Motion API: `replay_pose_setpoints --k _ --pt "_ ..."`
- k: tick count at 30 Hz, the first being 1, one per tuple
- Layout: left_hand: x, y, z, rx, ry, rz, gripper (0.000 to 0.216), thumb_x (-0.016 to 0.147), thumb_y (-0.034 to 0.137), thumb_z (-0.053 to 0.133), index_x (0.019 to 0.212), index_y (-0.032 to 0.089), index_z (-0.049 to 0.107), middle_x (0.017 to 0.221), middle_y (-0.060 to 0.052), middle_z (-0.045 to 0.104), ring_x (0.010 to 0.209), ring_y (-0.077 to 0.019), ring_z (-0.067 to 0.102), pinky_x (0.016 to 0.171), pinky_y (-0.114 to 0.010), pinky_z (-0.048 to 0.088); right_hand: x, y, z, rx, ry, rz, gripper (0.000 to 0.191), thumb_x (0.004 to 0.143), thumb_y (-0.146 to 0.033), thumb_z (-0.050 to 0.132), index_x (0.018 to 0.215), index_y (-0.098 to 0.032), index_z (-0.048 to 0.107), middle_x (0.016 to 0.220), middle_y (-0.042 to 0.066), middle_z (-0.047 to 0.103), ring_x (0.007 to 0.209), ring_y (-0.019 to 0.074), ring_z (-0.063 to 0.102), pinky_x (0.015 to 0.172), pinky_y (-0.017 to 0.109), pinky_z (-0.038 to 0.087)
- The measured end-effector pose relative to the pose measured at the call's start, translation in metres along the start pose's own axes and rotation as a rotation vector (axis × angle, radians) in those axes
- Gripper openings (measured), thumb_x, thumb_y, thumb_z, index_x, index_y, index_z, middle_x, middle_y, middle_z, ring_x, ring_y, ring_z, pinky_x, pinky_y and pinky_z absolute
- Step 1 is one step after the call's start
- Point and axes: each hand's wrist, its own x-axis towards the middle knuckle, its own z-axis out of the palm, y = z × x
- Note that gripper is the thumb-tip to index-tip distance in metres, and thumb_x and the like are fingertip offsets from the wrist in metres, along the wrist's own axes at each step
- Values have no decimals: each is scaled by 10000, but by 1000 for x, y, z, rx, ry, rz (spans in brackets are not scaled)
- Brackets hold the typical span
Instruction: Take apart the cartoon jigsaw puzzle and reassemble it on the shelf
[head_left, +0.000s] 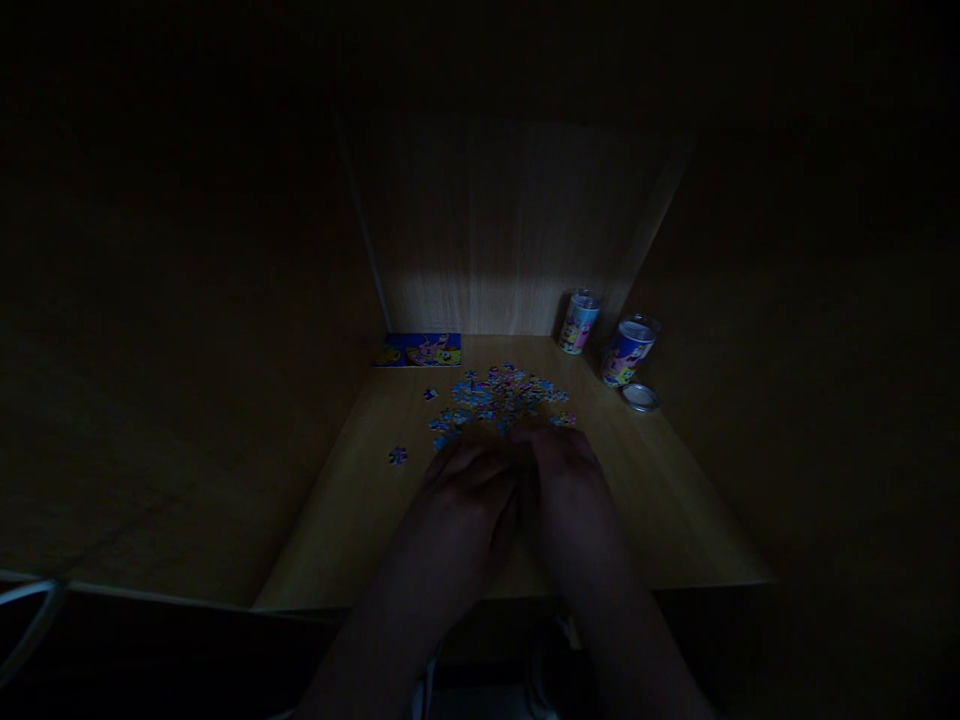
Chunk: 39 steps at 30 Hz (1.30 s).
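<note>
My left hand and my right hand are close together over the wooden surface, just in front of a loose spread of small jigsaw puzzle pieces. The left fingers are curled inward, and their tips are hidden. My right hand is bent toward the left one, with its fingertips also out of sight. Whether anything is between them is too dark to make out. To the left, one jigsaw piece lies apart, and another single piece rests nearer the spread.
A cartoon picture card or assembled strip lies at the back left. Two printed cylindrical cans stand at the back right, beside a round lid. Wooden panels enclose the wooden tabletop at the back and sides.
</note>
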Motion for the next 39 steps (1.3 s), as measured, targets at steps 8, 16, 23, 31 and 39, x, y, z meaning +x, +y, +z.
replay_pose_setpoints --k 8,16,23,31,39 --pt "-3 -3 4 51 -6 -53 180 1020 117 624 1126 197 745 1137 -69 729 1098 -292 632 1043 -524 561 1 -1 -1 -4 -22 20 337 986 -68 559 1264 -194 700 1203 122 787 1168 275 687 1041 414 533" --pt "-3 -10 9 104 48 -56 249 1018 86 603 1213 168 734 1217 -92 746 1174 -300 643 1121 -544 538 0 1 0 81 11 16 341 987 -61 528 1238 -185 722 1183 116 787 1128 249 705 1022 403 550" --pt "-3 -9 7 129 47 -50 326 955 29 618 1235 154 728 1273 -113 744 1206 -311 645 1138 -562 529 1 -5 -10 157 66 88 311 994 -82 539 1190 -200 750 1189 92 798 1127 248 707 1044 390 533" --pt "-2 -9 7 121 97 -28 232 971 57 629 1120 169 767 1241 -108 772 1191 -301 671 1129 -541 533 53 -1 -53 -260 -210 -89 232 1061 -251 583 1053 -242 815 1043 97 815 998 257 736 883 344 519" --pt "-3 -12 6 102 66 -53 357 929 25 653 1252 145 746 1307 -124 758 1276 -314 656 1191 -562 500 150 18 -30 -347 -460 -245 276 1031 -200 613 1193 -245 832 1251 100 787 1159 224 719 980 274 481"
